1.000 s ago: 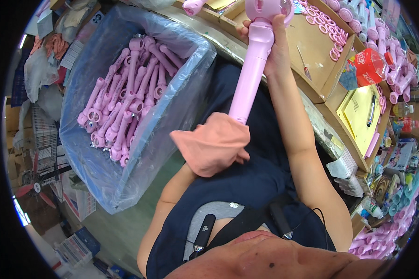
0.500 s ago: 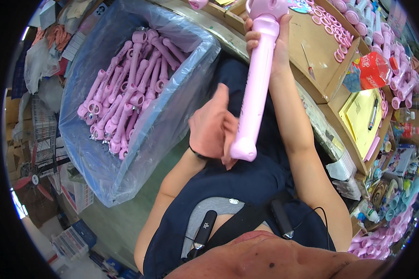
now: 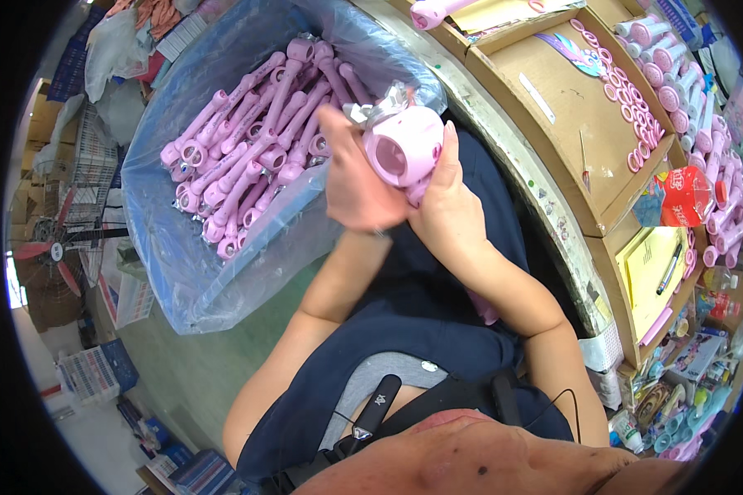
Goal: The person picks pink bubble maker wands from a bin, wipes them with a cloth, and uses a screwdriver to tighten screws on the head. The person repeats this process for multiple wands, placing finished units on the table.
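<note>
Both hands grip one pink plastic wand-shaped toy (image 3: 404, 147) with a round hollow head — the right hand (image 3: 450, 210) closed around its handle from the counter (image 3: 504, 157) side, the left hand (image 3: 357, 186), blurred, wrapped against its other side. Just left of the toy sits a large bin lined with a clear blue plastic bag (image 3: 190, 272) — heaped with matching pink toys (image 3: 252, 157).

Pink toy wand (image 3: 404, 148); pink wands (image 3: 256, 148) in clear blue bag (image 3: 190, 272); brown cardboard tray (image 3: 570, 124).
</note>
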Motion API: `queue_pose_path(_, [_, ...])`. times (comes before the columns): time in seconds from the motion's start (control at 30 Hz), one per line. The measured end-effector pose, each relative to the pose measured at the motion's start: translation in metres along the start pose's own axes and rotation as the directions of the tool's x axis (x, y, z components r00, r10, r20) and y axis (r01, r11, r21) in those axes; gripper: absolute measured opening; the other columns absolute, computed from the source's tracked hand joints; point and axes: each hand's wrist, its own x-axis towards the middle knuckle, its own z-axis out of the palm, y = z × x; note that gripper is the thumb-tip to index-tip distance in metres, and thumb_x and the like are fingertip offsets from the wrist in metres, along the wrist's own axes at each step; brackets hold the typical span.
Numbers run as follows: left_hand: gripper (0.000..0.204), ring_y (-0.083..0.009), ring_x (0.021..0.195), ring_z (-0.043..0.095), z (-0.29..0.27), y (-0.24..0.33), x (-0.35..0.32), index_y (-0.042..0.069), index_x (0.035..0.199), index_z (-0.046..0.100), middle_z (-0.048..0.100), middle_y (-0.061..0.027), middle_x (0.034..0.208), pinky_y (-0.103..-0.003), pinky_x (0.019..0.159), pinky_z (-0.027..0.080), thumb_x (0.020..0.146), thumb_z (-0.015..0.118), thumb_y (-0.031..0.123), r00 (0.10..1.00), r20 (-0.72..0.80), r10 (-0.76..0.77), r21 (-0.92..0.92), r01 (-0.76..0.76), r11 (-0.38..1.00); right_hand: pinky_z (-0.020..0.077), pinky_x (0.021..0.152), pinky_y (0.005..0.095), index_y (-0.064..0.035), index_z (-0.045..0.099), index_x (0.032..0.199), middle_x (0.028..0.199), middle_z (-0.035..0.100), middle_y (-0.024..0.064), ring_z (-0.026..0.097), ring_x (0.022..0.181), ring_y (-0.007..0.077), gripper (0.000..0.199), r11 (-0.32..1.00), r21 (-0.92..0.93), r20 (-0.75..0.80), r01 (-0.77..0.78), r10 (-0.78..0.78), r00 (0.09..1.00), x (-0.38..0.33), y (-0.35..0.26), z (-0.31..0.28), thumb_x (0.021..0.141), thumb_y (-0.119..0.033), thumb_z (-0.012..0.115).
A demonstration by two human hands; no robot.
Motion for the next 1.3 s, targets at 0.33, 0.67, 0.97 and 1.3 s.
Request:
queue_pose_path(0.33, [0.062,-0.0218,0.113,0.053,-0.017,0.008,0.002,0.002,0.126,0.047,0.054,-0.0131,0.119,-0.032,0.095,0.043,0.076,0.077,0.023,0.848,0.509,-0.148,-0.859,0.49,-0.146,0.0546,0.06,0.0491,0.0033,0.002,0.149,0.099,0.056,0.0255,0.065,0.071,0.042,0.103,0.998,-0.004,0.091,-0.069,0.07,0.993,-0.015,0.013,0.002,0.073,-0.008,0.072])
queue_pose_path(0.67, [0.048,-0.019,0.113,0.054,-0.007,-0.027,0.024,0.0,0.124,0.048,0.054,-0.0114,0.119,-0.033,0.096,0.045,0.099,0.043,0.042,0.478,0.802,0.358,-0.246,0.811,-0.531,0.0543,0.075,0.039,-0.0019,0.003,0.147,0.12,0.055,0.0243,0.065,0.09,0.036,0.104,0.848,0.527,0.185,0.049,-0.171,0.968,-0.007,0.038,-0.013,0.072,-0.009,0.076])
queue_pose_path(0.97, [0.063,-0.0256,0.119,0.054,-0.024,-0.025,0.018,-0.003,0.137,0.03,0.051,-0.0152,0.13,-0.037,0.106,0.039,0.095,0.057,0.036,0.733,0.638,0.238,-0.767,0.632,0.107,0.0534,0.075,0.039,-0.0003,0.049,0.125,0.103,0.066,0.025,0.069,0.09,0.0335,0.055,0.862,0.432,0.202,-0.264,0.193,0.96,-0.023,0.033,-0.006,0.091,-0.041,0.064])
queue_pose_path(1.3, [0.055,-0.025,0.097,0.061,0.0,-0.035,0.038,-0.001,0.111,0.053,0.061,-0.0199,0.109,-0.035,0.089,0.048,0.096,0.046,0.051,0.405,0.55,0.73,0.083,0.843,-0.531,0.0529,0.052,0.0261,-0.0053,0.045,0.126,0.083,0.06,0.0068,0.062,0.062,0.0141,0.062,0.16,0.76,0.65,-0.63,-0.184,0.738,-0.022,0.057,-0.004,0.095,-0.059,0.047])
